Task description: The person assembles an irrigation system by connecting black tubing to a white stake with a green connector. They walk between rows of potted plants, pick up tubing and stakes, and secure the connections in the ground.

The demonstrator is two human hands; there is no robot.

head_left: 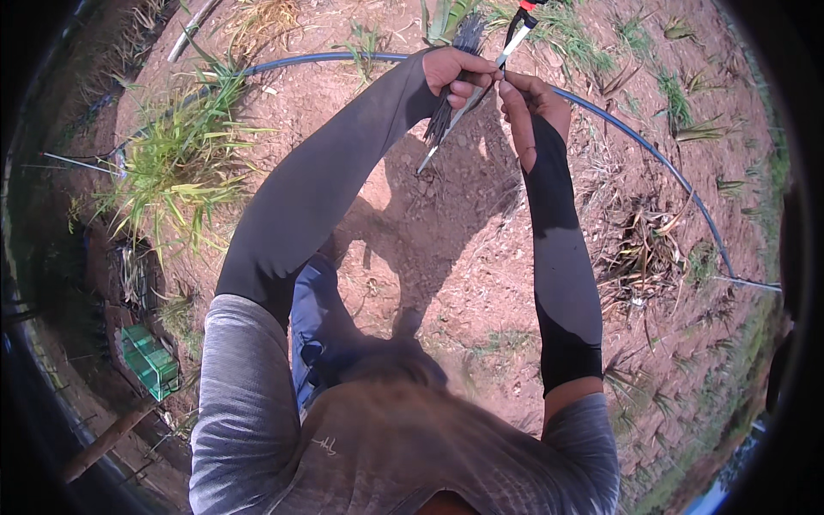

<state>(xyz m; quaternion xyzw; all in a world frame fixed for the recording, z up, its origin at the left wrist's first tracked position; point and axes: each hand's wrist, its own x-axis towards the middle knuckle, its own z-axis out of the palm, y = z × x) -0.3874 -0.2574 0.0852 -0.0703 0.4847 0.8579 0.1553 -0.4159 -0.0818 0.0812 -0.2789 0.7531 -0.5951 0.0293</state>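
Observation:
My left hand is closed around a bundle of thin dark strips that look like cable ties; their ends stick out above and below the fist. A slim white stake slants past the fingers, with a red and black head at the top edge. My right hand meets the left at the stake, thumb and forefinger pinched together. Something thin and dark shows at those fingertips, too small to make out. Dark sleeves cover both forearms.
A blue hose arcs across the reddish soil beyond and beside my hands. Grass clumps grow at left, and dry leaves lie at right. A green crate stands at lower left near a wooden pole. Another thin stake lies far left.

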